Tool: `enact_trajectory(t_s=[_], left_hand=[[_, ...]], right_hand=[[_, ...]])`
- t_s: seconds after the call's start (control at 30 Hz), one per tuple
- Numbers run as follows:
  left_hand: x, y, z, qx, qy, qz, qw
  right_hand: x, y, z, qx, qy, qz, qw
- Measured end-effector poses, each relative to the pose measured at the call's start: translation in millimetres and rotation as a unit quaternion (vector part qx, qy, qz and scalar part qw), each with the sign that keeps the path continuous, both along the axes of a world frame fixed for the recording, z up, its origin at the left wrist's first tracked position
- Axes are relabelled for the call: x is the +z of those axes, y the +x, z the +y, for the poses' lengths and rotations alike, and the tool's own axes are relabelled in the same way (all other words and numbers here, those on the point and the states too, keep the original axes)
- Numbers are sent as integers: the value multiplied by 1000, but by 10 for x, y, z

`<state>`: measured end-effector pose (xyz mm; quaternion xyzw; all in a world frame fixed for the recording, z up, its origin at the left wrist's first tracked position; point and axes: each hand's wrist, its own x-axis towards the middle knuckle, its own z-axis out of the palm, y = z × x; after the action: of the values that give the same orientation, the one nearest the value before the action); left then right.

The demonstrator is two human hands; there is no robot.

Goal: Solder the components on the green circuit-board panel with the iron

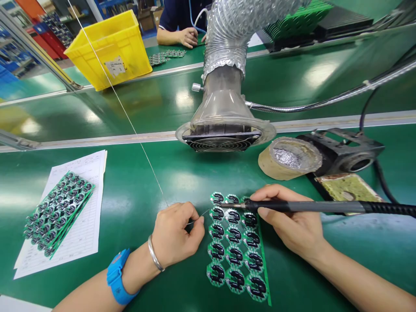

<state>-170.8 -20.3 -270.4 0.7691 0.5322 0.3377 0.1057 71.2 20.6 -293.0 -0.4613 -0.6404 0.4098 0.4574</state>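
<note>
We pinch thin solder wire (198,217) between thumb and fingers of our left hand (175,234) and grip the soldering iron (308,206) penlike in our right hand (286,216), its fine tip steady over the top row of the round-board panel (235,247), flat at lower centre on the green desk (146,182).

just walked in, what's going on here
A person is working at a green bench. Their left hand pinches a thin solder wire, and their right hand holds a soldering iron with its tip at a panel of small round circuit boards. A stack of similar panels sits on a paper sheet, and a fume fan stands just ahead. Across the bench, another person's hand rests beside more boards, near a yellow crate.
</note>
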Motion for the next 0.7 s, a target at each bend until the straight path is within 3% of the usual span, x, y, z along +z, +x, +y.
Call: enact_trajectory(t_s=[0.43,0.7], left_hand=[[7,34,5,0,-4,9,1000],[-12,35,14,-5,3,5,1000]], right_hand=[[41,-17,7,-8,-12,-3,1000],[-67,35,-11,-21,-25,71,997]])
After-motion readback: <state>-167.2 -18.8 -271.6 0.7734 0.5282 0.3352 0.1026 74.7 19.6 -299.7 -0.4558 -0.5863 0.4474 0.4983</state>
